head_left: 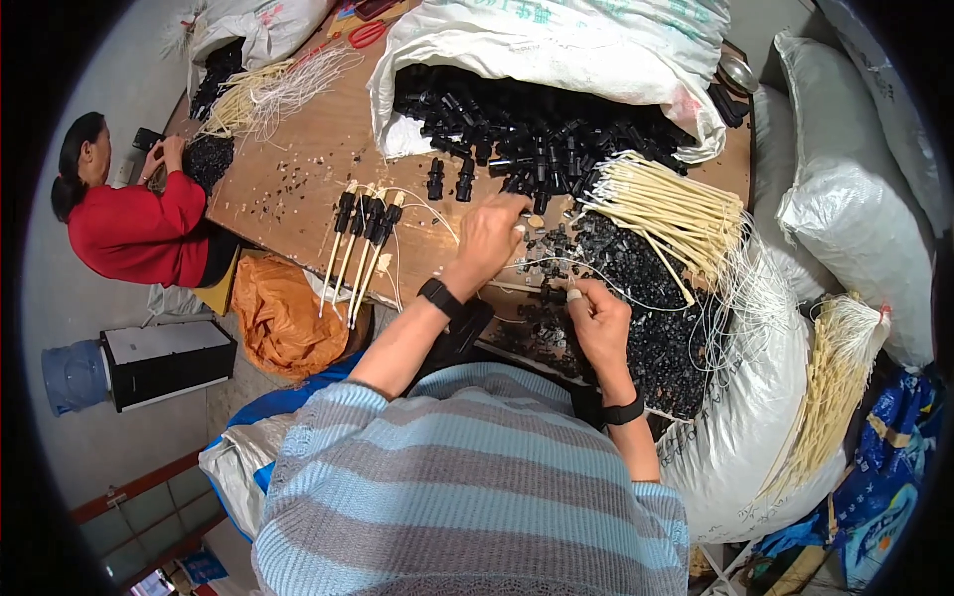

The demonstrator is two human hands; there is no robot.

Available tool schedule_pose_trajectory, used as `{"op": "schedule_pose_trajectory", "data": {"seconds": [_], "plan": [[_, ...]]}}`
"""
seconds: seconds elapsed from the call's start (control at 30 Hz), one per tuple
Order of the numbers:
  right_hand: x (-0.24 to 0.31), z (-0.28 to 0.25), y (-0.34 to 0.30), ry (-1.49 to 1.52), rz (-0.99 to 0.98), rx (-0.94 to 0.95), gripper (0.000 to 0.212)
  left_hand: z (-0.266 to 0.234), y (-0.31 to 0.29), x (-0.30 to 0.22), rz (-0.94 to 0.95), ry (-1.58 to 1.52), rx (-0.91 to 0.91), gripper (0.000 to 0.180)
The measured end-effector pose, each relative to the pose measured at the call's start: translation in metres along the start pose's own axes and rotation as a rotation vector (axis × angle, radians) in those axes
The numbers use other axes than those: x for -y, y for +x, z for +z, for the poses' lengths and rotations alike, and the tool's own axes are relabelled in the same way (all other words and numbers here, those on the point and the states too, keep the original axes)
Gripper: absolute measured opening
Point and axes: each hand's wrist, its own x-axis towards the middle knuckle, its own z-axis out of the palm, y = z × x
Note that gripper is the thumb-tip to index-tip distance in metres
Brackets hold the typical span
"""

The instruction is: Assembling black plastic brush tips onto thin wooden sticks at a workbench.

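Note:
My left hand (487, 238) reaches across the wooden table with thumb and forefinger apart, beside the loose black plastic fittings (542, 169) spilling from a white woven sack (556, 45). Closer to me, my right hand (601, 323) is closed in a pinch. From its fingertips a thin cream-coloured stick (512, 287) points left, with a small dark piece at the pinched end. Part of it is hidden by the fingers. A thin white cord curves past above this hand. Left of my left hand lie several cream sticks with black fittings (365, 214) on them.
A bundle of cream sticks (666, 214) with white cords rests on a pile of small black pieces (656, 338) at right. Full white sacks (855, 189) crowd the right side. Red scissors (369, 33) lie at the back. A person in red (139, 228) works at the table's left.

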Motion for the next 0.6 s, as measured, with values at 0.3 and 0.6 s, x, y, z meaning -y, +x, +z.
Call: {"op": "schedule_pose_trajectory", "data": {"seconds": [0.3, 0.6], "plan": [[-0.006, -0.007, -0.001, 0.133, 0.108, -0.006, 0.011, 0.006, 0.011, 0.014, 0.175, 0.163, -0.022, 0.021], [-0.011, 0.012, 0.013, -0.108, -0.109, -0.173, 0.005, 0.001, -0.031, -0.048, -0.366, -0.952, 0.269, 0.021]]}}
